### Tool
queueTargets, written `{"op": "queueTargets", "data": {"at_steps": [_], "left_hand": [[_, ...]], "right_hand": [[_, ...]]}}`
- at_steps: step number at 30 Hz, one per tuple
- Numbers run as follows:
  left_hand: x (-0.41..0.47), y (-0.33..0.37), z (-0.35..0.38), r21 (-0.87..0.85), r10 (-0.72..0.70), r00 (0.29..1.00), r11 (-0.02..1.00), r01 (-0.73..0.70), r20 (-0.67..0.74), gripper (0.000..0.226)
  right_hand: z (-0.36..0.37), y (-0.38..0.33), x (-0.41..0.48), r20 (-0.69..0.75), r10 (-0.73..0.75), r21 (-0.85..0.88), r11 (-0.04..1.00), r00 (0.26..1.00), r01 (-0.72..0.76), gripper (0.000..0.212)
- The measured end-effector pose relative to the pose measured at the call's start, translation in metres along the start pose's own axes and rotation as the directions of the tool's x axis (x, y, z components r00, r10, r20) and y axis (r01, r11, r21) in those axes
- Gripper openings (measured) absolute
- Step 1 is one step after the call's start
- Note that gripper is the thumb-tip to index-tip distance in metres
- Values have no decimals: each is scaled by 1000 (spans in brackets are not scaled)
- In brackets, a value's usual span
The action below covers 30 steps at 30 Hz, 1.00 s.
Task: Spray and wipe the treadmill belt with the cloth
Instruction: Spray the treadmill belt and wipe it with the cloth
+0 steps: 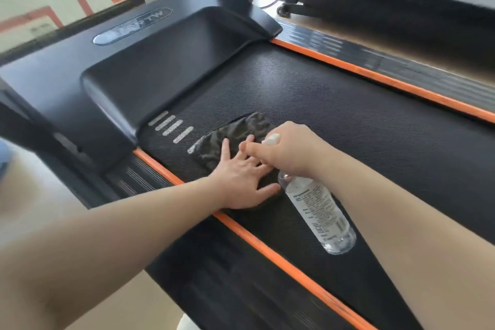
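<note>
**Wiping under way**

My right hand [289,150] gripped the spray bottle [318,211], nozzle forward. Left hand [241,182] lay flat, fingers spread, pressing the cloth [241,131] onto the treadmill belt [348,115] by the orange rail [166,171]. Next, I reckoned: sweep rightward.

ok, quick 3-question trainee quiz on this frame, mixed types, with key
1. True or false: the left hand lies flat on the cloth.
2. The right hand grips: A) a brush B) the spray bottle C) nothing.
3. Fill in: the strip along the belt beside the cloth is coloured ____.
Key: 1 true; 2 B; 3 orange.
</note>
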<state>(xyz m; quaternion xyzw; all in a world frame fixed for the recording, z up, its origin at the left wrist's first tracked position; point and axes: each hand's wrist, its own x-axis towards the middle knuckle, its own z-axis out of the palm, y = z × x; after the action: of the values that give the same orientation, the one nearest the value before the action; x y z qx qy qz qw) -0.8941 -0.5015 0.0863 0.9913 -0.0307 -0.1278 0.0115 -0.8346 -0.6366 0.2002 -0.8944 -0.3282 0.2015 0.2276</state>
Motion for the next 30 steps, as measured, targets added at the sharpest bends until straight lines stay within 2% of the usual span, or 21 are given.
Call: {"op": "queueTargets", "data": {"at_steps": [1, 3, 6, 7, 9, 11, 14, 17, 19, 22, 24, 26, 28, 30], "left_hand": [[-1, -5, -1, 2, 22, 1000, 1000, -22, -8, 81], [-3, -24, -1, -17, -38, 998, 999, 38, -40, 81], [-5, -66, -3, -82, -331, 942, 942, 326, -53, 78], [-5, -80, -4, -112, -441, 897, 893, 435, -34, 78], [-7, -98, -6, -170, -595, 803, 789, 590, 25, 78], [-5, -102, -7, -199, -643, 764, 744, 638, 49, 79], [0, -88, -8, -219, -664, 747, 723, 655, 41, 78], [4, -70, -7, -185, -636, 771, 754, 630, 29, 78], [7, -45, -7, -139, -559, 829, 820, 556, 16, 79], [5, 10, -2, -87, -381, 925, 922, 378, -13, 79], [0, 47, 1, -40, -225, 974, 974, 225, -9, 78], [-3, 67, 4, -6, -98, 995, 995, 98, 15, 79], [-7, 62, 2, -20, -70, 998, 997, 70, 3, 80], [-10, 46, 0, -41, -152, 988, 988, 151, -16, 82]], "right_hand": [[2, -4, -3, 17, -1, -9, 1000, 1000, 1, 58], [4, -10, -5, 33, -18, -44, 999, 999, 20, 56], [12, -13, -3, 53, -47, -211, 976, 997, 57, 62], [14, -9, 0, 68, -6, -185, 983, 998, 18, 67], [12, -5, 0, 123, 91, 2, 996, 988, -92, 72], [12, -1, -1, 160, 62, 26, 997, 985, -67, 76], [5, 2, -13, 160, -18, -57, 998, 987, 28, 75], [-3, 14, -27, 155, 21, -51, 999, 988, -13, 77], [-4, 29, -35, 161, 70, -69, 996, 985, -60, 83], [-8, 45, -48, 123, 146, 14, 989, 982, -148, 79], [-10, 49, -56, 119, 109, -15, 994, 987, -108, 77], [-13, 50, -70, 141, 94, -19, 996, 986, -92, 73], [-13, 56, -86, 180, 106, 2, 994, 978, -108, 71], [-11, 65, -100, 195, 138, -12, 990, 971, -139, 76]]}}
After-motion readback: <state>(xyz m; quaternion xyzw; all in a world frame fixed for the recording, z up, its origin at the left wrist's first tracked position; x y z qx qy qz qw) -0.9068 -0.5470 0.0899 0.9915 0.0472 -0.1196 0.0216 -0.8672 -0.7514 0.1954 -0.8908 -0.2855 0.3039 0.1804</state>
